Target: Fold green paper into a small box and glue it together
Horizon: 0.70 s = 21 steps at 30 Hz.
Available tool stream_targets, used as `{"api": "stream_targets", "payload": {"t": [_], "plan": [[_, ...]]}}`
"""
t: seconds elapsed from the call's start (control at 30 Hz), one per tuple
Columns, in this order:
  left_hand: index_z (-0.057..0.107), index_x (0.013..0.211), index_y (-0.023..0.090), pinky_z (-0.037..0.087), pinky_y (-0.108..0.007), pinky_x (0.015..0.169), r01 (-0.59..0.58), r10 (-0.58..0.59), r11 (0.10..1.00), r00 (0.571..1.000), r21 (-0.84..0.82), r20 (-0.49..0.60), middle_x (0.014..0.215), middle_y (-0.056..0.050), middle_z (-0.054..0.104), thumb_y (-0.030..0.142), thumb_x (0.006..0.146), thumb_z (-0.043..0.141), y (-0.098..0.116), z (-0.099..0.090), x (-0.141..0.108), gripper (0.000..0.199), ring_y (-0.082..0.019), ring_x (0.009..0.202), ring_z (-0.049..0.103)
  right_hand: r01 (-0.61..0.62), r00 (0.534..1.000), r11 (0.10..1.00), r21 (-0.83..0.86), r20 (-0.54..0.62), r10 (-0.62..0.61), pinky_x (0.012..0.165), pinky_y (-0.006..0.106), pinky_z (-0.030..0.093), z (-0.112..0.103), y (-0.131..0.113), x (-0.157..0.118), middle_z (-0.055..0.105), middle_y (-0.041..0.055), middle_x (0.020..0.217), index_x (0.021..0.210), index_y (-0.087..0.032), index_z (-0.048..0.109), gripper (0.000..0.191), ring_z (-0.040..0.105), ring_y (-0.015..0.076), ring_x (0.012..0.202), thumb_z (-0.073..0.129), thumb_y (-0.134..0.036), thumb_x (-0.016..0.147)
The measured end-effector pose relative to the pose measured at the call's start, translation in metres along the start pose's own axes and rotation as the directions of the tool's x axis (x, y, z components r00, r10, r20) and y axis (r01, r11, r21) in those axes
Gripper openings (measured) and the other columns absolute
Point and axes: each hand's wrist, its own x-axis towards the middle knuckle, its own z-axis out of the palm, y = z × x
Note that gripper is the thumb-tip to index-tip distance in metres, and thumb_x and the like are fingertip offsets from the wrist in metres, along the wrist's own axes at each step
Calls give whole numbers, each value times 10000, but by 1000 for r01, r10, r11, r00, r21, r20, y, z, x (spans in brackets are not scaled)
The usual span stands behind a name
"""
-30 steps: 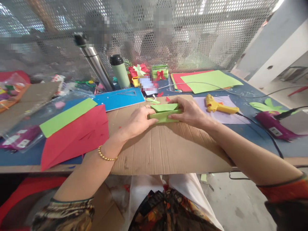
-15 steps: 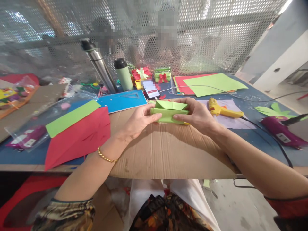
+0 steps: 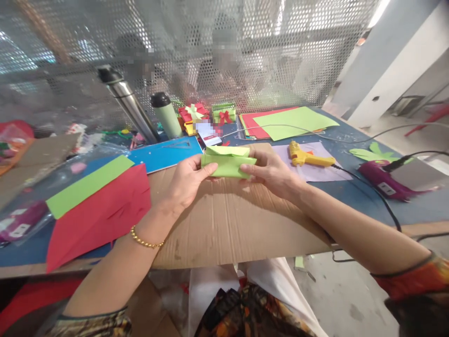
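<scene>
Between my two hands is a folded green paper box, its top flap lifted at the back. My left hand grips its left end, with the thumb on the front face and the fingers behind. At the other end my right hand pinches it, thumb on the front and fingertips partly under it. A brown cardboard sheet lies below the box. To the right, a yellow glue gun rests on a lilac paper sheet.
Red paper and a green strip lie at left beside a blue pad. Behind stand a steel flask, a green bottle, a phone and a finished green box. A purple power strip is at right.
The view has shifted, so most things on the table appear further left. My right fingers have moved on the box's right end, and its front face now looks flatter and more upright.
</scene>
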Motion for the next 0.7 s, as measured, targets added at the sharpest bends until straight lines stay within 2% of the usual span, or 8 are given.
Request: {"api": "stream_targets", "payload": {"t": [0.2, 0.3, 0.43, 0.57, 0.7], "plan": [[690, 795, 167, 512, -254, 554, 48, -48, 999, 999, -9, 21, 792, -19, 675, 333, 594, 888, 3, 2, -2, 328, -134, 683, 599, -27, 999, 998, 50, -33, 28, 579, 269, 561, 3, 4, 3, 696, 24, 854, 877, -179, 680, 510, 634, 132, 694, 969, -421, 532], [725, 816, 172, 471, -237, 546, 86, -86, 996, 995, -3, 48, 816, -27, 704, 341, 620, 864, 4, 3, -3, 293, -134, 703, 597, -41, 999, 998, 40, -11, 41, 545, 271, 532, 3, 5, 3, 687, 11, 800, 840, -177, 670, 475, 615, 123, 634, 966, -395, 539], [770, 865, 185, 478, -248, 580, 121, -121, 993, 991, 2, 54, 835, -30, 742, 355, 637, 852, 2, 4, -2, 296, -140, 707, 616, -24, 999, 1000, 4, 28, 24, 553, 275, 524, 4, 4, 0, 694, 16, 802, 848, -174, 665, 463, 612, 122, 623, 952, -422, 583], [776, 814, 191, 479, -251, 589, 121, -121, 992, 993, 25, 10, 792, -22, 743, 340, 623, 854, -1, 4, -2, 255, -133, 677, 604, -13, 1000, 997, -69, 26, 15, 536, 277, 517, 5, 3, -2, 676, 13, 778, 856, -173, 661, 451, 604, 126, 619, 929, -452, 625], [760, 776, 191, 463, -251, 570, 105, -107, 992, 994, 62, 17, 754, -16, 723, 350, 643, 841, -1, 3, -2, 222, -131, 654, 578, 67, 998, 993, -98, -15, -69, 587, 285, 547, 7, 4, -2, 714, 33, 917, 977, -188, 644, 462, 656, 148, 717, 902, -406, 663]]}}
